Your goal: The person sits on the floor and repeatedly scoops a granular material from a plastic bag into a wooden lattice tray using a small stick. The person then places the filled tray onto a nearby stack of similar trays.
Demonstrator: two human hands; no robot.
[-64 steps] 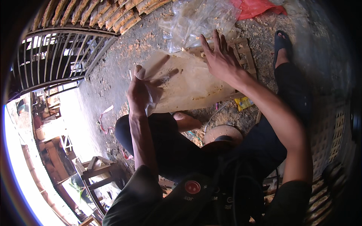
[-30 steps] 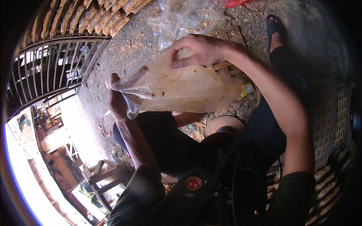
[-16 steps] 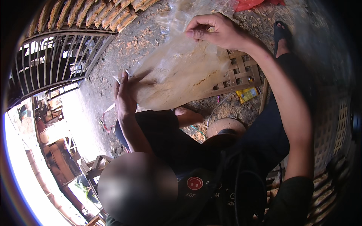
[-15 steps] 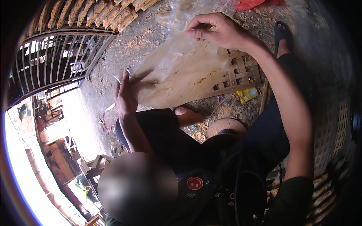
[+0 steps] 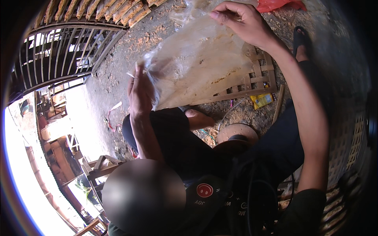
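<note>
A large, cloudy, see-through plastic bag [image 5: 197, 63] with brown smudges is stretched between my two hands above the floor. At its upper right edge my right hand [image 5: 246, 25] pinches the plastic between thumb and fingers. My left hand [image 5: 140, 92] is at the bag's left edge, fingers pointing up, with a dark finger-like shape showing through the film beside it. A thin white stick-like thing [image 5: 130, 74] pokes out from its fingers; its kind is unclear. Behind the bag lies a woven lattice panel [image 5: 258, 80], partly covered by the plastic.
A yellow packet [image 5: 262, 101] and a wooden strip [image 5: 279, 103] lie by the lattice. Red plastic [image 5: 279, 4] is at the far edge. Slatted wooden racks [image 5: 59, 59] stand at the left. Between my legs is a round brown object [image 5: 232, 131]. Crumbs litter the floor.
Both hands have moved up and to the right with the bag, which is still spread between them. The left edge of the plastic has bunched more beside my left hand.
</note>
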